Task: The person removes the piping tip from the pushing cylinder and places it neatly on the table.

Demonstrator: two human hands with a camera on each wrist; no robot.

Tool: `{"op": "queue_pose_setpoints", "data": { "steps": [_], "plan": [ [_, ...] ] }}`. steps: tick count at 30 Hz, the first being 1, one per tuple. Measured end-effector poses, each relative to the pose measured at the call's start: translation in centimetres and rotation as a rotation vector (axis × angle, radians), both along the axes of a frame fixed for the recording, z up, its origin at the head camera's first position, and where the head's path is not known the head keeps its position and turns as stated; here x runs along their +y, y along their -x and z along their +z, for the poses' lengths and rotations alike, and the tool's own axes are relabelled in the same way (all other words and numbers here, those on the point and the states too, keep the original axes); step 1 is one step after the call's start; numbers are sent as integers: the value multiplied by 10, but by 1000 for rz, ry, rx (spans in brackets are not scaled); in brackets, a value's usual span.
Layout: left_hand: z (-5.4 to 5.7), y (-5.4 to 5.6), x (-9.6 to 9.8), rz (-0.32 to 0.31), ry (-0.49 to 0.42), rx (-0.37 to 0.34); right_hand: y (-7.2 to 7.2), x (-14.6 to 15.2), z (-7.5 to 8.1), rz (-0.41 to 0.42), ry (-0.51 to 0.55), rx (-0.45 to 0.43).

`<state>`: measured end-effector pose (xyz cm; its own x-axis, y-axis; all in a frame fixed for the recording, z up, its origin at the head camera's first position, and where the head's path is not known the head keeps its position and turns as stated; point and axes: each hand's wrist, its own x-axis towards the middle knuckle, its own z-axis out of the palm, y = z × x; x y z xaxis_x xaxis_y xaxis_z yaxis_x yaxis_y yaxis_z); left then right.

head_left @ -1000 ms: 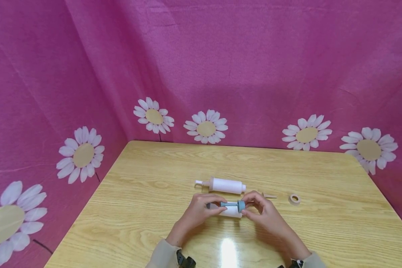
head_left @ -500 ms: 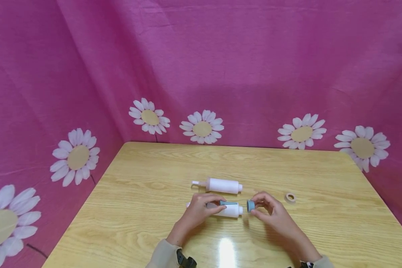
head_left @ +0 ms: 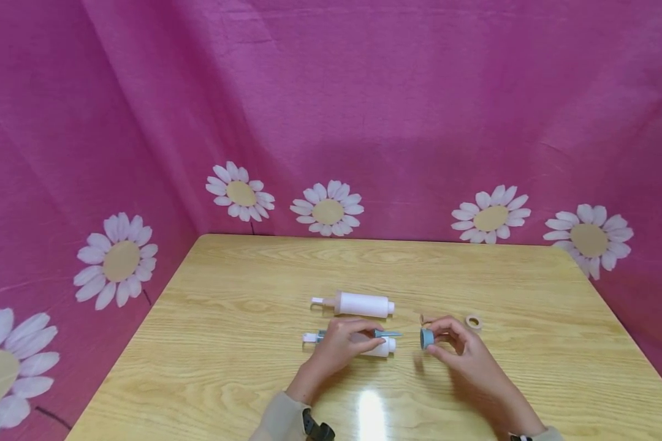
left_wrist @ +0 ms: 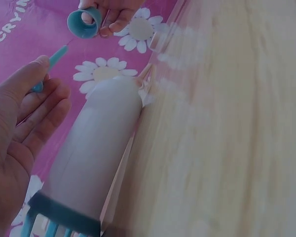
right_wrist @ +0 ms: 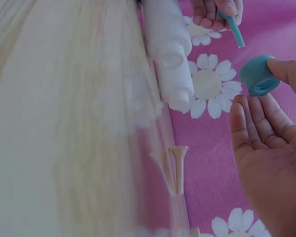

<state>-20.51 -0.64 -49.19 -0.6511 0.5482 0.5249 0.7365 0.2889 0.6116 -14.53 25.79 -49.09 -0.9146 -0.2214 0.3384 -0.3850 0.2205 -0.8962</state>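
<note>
My left hand (head_left: 339, 344) pinches a slim teal nozzle (head_left: 388, 334) between thumb and fingers, its narrow end pointing right. Facing it, my right hand (head_left: 466, 350) grips a short teal screw collar (head_left: 426, 338) at its rim, with a gap between collar and nozzle. Inner threads show in the right wrist view of the collar (right_wrist: 259, 75). Below my left hand a white bottle (head_left: 383, 348) lies on its side, partly hidden by that hand. In the left wrist view this bottle (left_wrist: 98, 143) has a teal pronged piece (left_wrist: 64, 215) at one end.
Behind lies a second white bottle (head_left: 364, 304) with a beige end piece. A beige ring (head_left: 473, 322) lies beyond my right hand, and a beige nozzle (right_wrist: 179, 168) shows in the right wrist view. The wooden table (head_left: 243, 367) backs onto a pink curtain (head_left: 391, 122).
My right hand has drawn the teal collar rightward, away from the nozzle whose end it overlapped a second ago. My left hand still pinches the nozzle. The head view has shifted slightly.
</note>
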Motion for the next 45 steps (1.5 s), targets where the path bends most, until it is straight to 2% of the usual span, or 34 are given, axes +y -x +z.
{"op": "queue_pose_setpoints", "data": {
  "steps": [16,24,30,36,45],
  "plan": [
    [0,-3,26,-31,-10,-20,-13,30,2,-87,-45,-27],
    [-1,-4,38,-56,-35,-34,-20,47,3,-140,-72,-101],
    [-4,-4,45,-73,-42,-45,-22,57,2,-130,-88,-86],
    [-5,-5,52,-92,-47,-92,-23,65,0,-129,-49,-59],
    [-4,-7,60,-93,-3,-78,-24,70,-1,-180,-102,-87]
  ]
}}
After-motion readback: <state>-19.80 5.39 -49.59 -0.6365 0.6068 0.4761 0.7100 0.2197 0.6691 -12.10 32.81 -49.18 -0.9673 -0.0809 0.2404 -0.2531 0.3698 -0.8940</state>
